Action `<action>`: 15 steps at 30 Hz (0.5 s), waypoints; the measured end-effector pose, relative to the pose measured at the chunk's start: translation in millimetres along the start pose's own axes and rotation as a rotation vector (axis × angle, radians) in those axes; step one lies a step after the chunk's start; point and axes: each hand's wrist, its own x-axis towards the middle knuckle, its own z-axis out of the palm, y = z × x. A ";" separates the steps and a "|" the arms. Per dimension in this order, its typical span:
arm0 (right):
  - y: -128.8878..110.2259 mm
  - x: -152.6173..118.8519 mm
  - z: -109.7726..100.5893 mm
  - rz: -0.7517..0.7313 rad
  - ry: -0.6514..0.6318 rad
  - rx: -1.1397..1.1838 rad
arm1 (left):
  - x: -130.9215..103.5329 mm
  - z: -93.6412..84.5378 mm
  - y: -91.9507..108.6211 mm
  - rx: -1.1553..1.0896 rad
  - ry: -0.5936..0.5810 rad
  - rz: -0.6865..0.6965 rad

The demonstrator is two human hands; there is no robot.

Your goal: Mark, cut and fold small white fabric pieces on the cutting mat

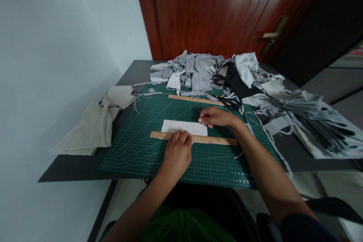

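Observation:
A white rectangular piece of cloth or paper (181, 125) lies on the green cutting mat (136, 140). Across its near edge runs a wooden ruler (218, 140), and my left hand (177, 153) presses on it with bent fingers near its middle. My right hand (214, 116) is at the far right corner of the white piece, thumb and fingertips closed together. Whether a bit of the white piece or a thread is pinched there is too small to tell.
A second wooden ruler (193, 99) and black scissors (229, 103) lie farther back. Grey and white fabric scraps (198, 68) are heaped behind the mat. Stacked cloth (326, 121) sits at the right, beige cloth (93, 128) at the left beside the wall.

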 end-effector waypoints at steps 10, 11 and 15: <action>-0.2 0.4 -0.6 0.032 0.085 0.039 | -0.1 2.7 -1.7 -0.001 0.008 0.006; 0.8 0.7 -1.0 0.034 0.107 0.036 | -0.1 2.8 -1.8 -0.005 0.012 0.008; 3.6 0.9 -2.7 0.029 0.129 -0.007 | -0.1 2.8 -2.2 -0.012 0.030 0.017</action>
